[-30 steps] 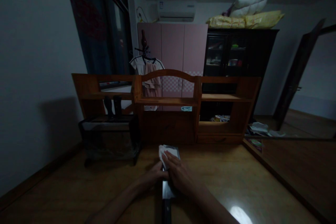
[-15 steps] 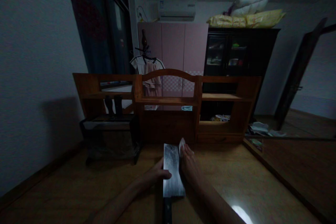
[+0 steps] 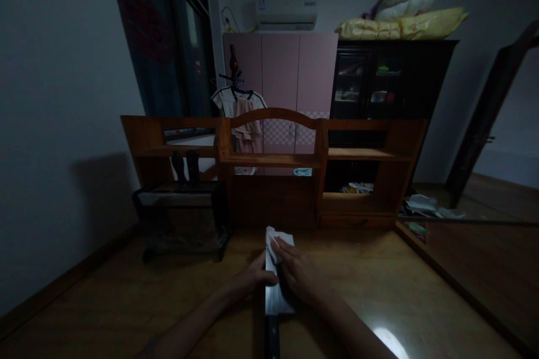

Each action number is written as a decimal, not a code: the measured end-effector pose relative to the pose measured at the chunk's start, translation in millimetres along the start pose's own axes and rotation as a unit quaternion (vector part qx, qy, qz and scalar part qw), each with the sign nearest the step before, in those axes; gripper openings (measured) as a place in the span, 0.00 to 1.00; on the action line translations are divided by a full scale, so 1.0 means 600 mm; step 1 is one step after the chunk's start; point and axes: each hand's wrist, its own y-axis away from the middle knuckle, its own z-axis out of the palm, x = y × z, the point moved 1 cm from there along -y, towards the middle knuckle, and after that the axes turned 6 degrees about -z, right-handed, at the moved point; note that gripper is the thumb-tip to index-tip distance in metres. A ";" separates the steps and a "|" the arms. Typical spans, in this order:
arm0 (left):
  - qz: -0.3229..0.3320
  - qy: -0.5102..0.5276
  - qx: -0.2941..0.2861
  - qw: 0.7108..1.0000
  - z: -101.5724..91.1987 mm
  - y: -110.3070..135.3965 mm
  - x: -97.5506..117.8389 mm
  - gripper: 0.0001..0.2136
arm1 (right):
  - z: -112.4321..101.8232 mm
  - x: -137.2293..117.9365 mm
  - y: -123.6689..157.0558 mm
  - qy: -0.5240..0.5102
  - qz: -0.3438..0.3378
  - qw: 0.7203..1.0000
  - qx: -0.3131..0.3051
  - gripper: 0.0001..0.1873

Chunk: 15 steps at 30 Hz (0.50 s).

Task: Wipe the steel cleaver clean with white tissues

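A broad kitchen knife [image 3: 273, 300] is held over the middle of the bench [image 3: 345, 308], its blade pointing to the far side and its black handle [image 3: 273, 336] to the near side. The handle is gripped by neither hand; the blade's left edge is instead pinched by the left hand [image 3: 255, 274], with the thumb laid on the upper face and the fingers hidden beneath, presumably so that the blade is kept steady under pressure. A white cloth [image 3: 272, 236] is held by the right hand [image 3: 297, 268] at the blade's far end, the fingers kept together and laid flat over it, which would let the push be spread evenly; its thumb cannot be made out. Whether the knife is resting on the bench or slightly raised cannot be told. Farther left, a dark holder [image 3: 181, 227] is stood before the wooden shelf [image 3: 273, 160], perhaps to leave the middle free for both hands.
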 end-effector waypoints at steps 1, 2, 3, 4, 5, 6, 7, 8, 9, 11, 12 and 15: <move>0.004 0.000 -0.002 1.000 0.001 0.001 0.003 0.38 | -0.002 0.005 0.001 0.003 0.014 1.000 0.004 0.32; 0.003 -0.002 -0.002 1.000 0.003 0.002 0.005 0.38 | -0.003 0.011 0.002 0.007 0.029 1.000 0.008 0.31; 0.001 -0.006 0.000 1.000 0.003 0.003 0.006 0.39 | -0.003 0.015 0.003 0.011 0.045 0.999 0.012 0.31; -0.003 -0.009 0.001 1.000 0.003 0.004 0.007 0.38 | -0.002 0.019 0.003 0.018 0.062 0.998 0.017 0.30; -0.007 -0.013 0.001 1.000 0.003 0.005 0.008 0.38 | -0.001 0.021 0.003 0.026 0.079 0.996 0.022 0.29; -0.012 -0.015 -0.001 1.000 0.002 0.005 0.008 0.37 | 0.002 0.024 0.003 0.036 0.098 0.994 0.029 0.29; -0.016 -0.015 -0.002 1.000 0.002 0.005 0.008 0.36 | 0.005 0.026 0.003 0.048 0.114 0.992 0.035 0.28; -0.018 -0.014 -0.005 1.000 0.001 0.005 0.009 0.36 | 0.008 0.028 0.003 0.059 0.130 0.989 0.040 0.28; -0.018 -0.011 -0.007 1.000 0.001 0.006 0.009 0.36 | 0.013 0.031 0.004 0.069 0.144 0.986 0.043 0.28; -0.012 -0.003 -0.011 1.000 0.001 0.005 0.009 0.35 | 0.021 0.038 0.006 0.084 0.164 0.982 0.049 0.28; -0.006 0.001 -0.012 1.000 0.002 0.005 0.009 0.35 | 0.024 0.042 0.008 0.090 0.169 0.980 0.054 0.28; 0.006 0.008 -0.008 1.000 0.004 0.005 0.007 0.34 | 0.026 0.047 0.010 0.102 0.151 0.979 0.089 0.30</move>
